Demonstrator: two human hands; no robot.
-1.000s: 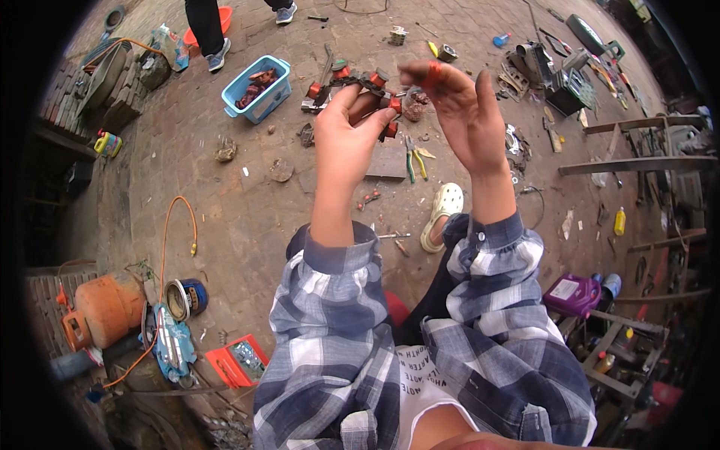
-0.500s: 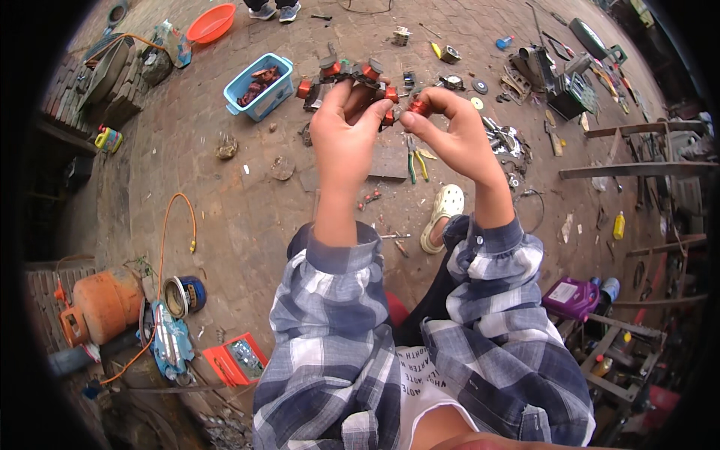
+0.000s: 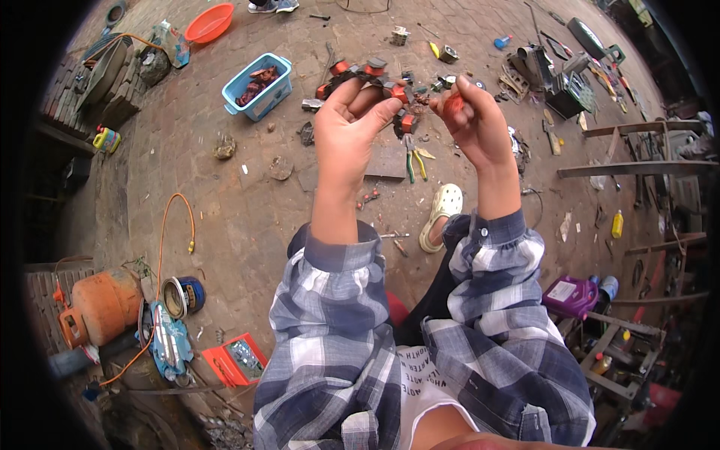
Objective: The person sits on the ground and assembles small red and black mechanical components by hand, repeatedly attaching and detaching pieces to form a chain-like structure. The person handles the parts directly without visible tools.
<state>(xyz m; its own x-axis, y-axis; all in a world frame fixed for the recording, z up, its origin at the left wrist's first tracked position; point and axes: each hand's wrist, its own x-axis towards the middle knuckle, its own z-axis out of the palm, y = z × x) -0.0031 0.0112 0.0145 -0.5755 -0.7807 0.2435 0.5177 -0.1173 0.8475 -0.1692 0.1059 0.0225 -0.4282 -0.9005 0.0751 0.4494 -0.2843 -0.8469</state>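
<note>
My left hand point(image 3: 345, 135) is closed round a motor stator point(image 3: 397, 93), a dark ring-shaped core with several red wound coils on its poles. It is raised above the ground. My right hand point(image 3: 486, 131), to the right and a little apart from the stator, is curled closed round a bunch of red copper wire point(image 3: 454, 106). Thin strands show between the hand and the stator; whether they join the two cannot be made out. My left fingers hide part of the core. Below it lie green-handled pliers point(image 3: 412, 163) beside a flat grey block point(image 3: 386, 162).
A light-blue plastic box point(image 3: 271, 105) with reddish wire scraps stands left of the stator. An orange basin point(image 3: 209, 23) is farther off. Loose motor parts lie beyond my hands, and a metal rack point(image 3: 637, 171) is at right. An orange gas cylinder point(image 3: 106, 304) sits at lower left.
My right hand has moved right, away from the stator, and turned, with the red wire bunched in it. The stator has shifted slightly right and tilted in my left hand.
</note>
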